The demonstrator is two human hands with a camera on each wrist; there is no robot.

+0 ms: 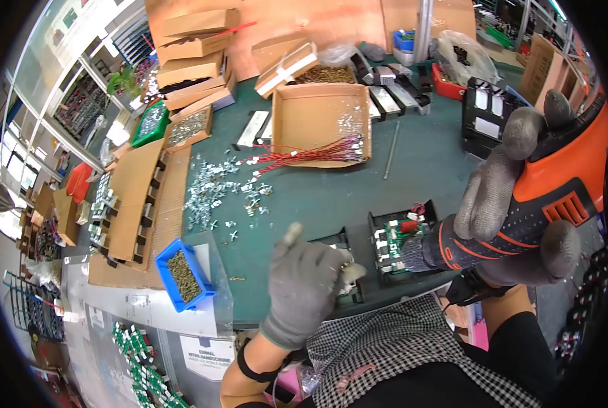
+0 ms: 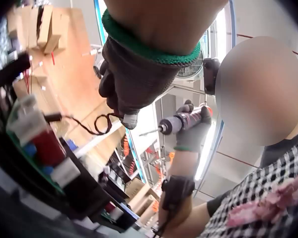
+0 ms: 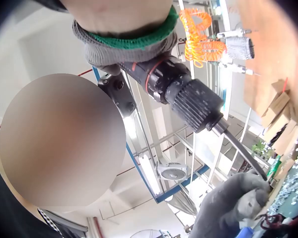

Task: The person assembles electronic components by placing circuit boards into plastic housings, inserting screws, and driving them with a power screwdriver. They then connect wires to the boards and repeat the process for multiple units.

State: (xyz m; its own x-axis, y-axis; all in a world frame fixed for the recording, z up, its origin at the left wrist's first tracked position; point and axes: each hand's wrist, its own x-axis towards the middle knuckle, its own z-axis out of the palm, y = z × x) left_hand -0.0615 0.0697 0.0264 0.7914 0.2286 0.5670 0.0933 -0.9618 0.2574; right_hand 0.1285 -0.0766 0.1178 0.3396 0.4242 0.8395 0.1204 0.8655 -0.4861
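My right hand (image 1: 494,183), in a grey glove, grips an orange-and-black power drill (image 1: 562,183). Its long metal bit (image 3: 243,156) ends right at the left fingertips in the right wrist view. The gloved left hand (image 1: 304,292) has its fingers curled, thumb and fingertip pinching a small pale piece (image 2: 130,120); I cannot tell what kind it is. A dark looped wire (image 2: 102,126) runs beside those fingertips. Below the drill's chuck lies a green circuit board (image 1: 393,238) in a black housing. Another black housing (image 1: 344,238) is partly hidden behind the left hand.
Metal screws (image 1: 212,190) lie scattered on the green table (image 1: 426,163). A cardboard tray (image 1: 317,115) holds red wires (image 1: 304,155). A blue bin (image 1: 208,285) of small brass-coloured parts stands at left. More circuit boards (image 1: 144,367) lie at lower left. Boxes (image 1: 195,68) stack at the back.
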